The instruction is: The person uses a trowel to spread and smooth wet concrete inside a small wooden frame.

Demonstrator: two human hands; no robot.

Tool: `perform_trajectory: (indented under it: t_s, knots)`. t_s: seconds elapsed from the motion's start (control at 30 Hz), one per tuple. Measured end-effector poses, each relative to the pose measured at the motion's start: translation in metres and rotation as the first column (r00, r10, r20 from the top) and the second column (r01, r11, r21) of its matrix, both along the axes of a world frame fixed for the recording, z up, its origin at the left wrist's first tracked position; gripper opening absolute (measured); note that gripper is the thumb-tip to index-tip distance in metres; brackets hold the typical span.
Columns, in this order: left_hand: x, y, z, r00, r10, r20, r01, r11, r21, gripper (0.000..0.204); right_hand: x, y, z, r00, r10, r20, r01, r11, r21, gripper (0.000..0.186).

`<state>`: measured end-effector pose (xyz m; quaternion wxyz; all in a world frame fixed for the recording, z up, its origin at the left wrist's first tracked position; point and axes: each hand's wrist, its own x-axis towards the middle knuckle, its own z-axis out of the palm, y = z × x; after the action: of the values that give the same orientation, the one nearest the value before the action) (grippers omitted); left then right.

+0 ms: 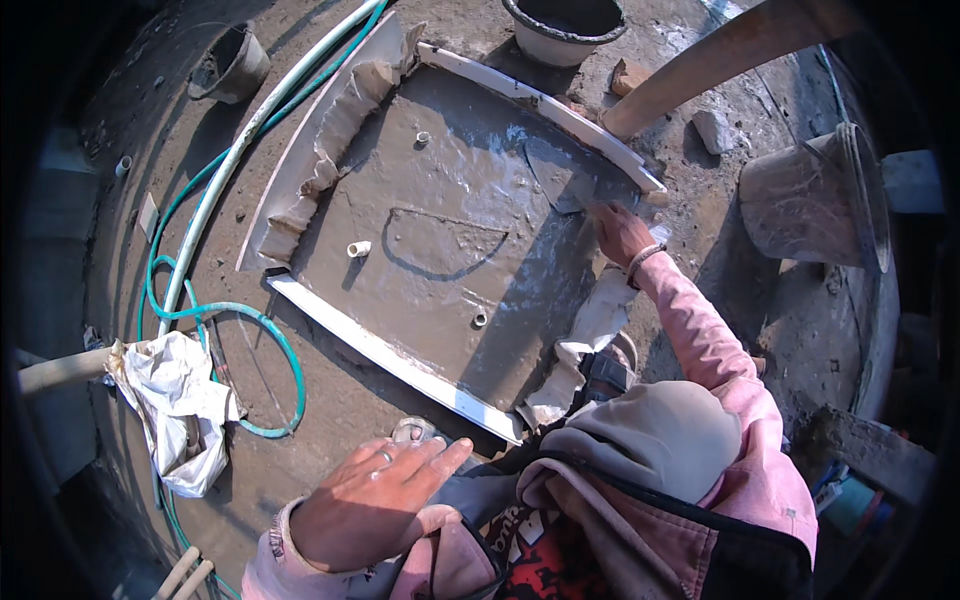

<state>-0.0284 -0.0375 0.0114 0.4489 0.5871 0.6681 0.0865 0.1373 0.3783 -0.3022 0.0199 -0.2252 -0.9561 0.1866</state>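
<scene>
Wet grey mortar (pixel 440 180) fills a shallow four-sided form. My right hand (pixel 622 236), with a bracelet at the wrist, reaches to the form's right side and is closed on a trowel; the grip is mostly hidden by the fingers. The trowel's grey blade (pixel 562 180) lies flat on the mortar near the upper right corner. My left hand (pixel 375 500), wearing a ring, hovers or rests near my knee with its fingers stretched out, holding nothing. A white pipe stub (pixel 358 249) and two more stubs rise from the mortar. A half-round outline marks its surface.
White boards (pixel 390 355) and crumpled sheeting (pixel 300 190) edge the form. Buckets (pixel 815 200) (pixel 232 65) and a basin (pixel 565 35) stand around it. A slanting post (pixel 720 65) is at upper right. Left lie a green hose (pixel 290 365), a white pipe (pixel 225 170) and a white sack (pixel 180 400).
</scene>
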Motion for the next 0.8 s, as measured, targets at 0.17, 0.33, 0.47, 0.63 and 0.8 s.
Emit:
perform_trajectory:
  t_s: [0.17,0.33,0.47,0.63,0.8]
  knots:
    - [0.0,-0.002,-0.004,1.0,0.009,-0.006,-0.009,1.0,0.018,0.063,-0.008,-0.01,0.008,0.999,-0.031,0.025,0.031,1.0,0.004,0.027]
    - [0.004,-0.006,0.002,0.999,0.034,-0.012,-0.034,0.999,0.02,0.062,-0.009,-0.011,0.006,1.0,0.008,-0.003,-0.008,1.0,0.02,0.027]
    - [0.005,-0.006,0.005,0.999,0.034,-0.019,-0.034,0.999,-0.014,0.062,-0.005,-0.016,0.028,0.986,0.071,-0.15,-0.069,0.997,0.021,0.028]
    - [0.004,-0.008,0.0,0.999,0.031,0.012,-0.031,0.999,-0.044,0.063,-0.008,-0.065,0.084,0.894,0.444,-0.06,-0.448,0.888,-0.105,0.034]
    - [0.004,-0.007,-0.002,1.0,-0.008,0.002,0.008,0.999,-0.047,0.065,-0.019,-0.102,0.065,0.761,0.648,0.034,-0.641,0.759,-0.112,0.037]
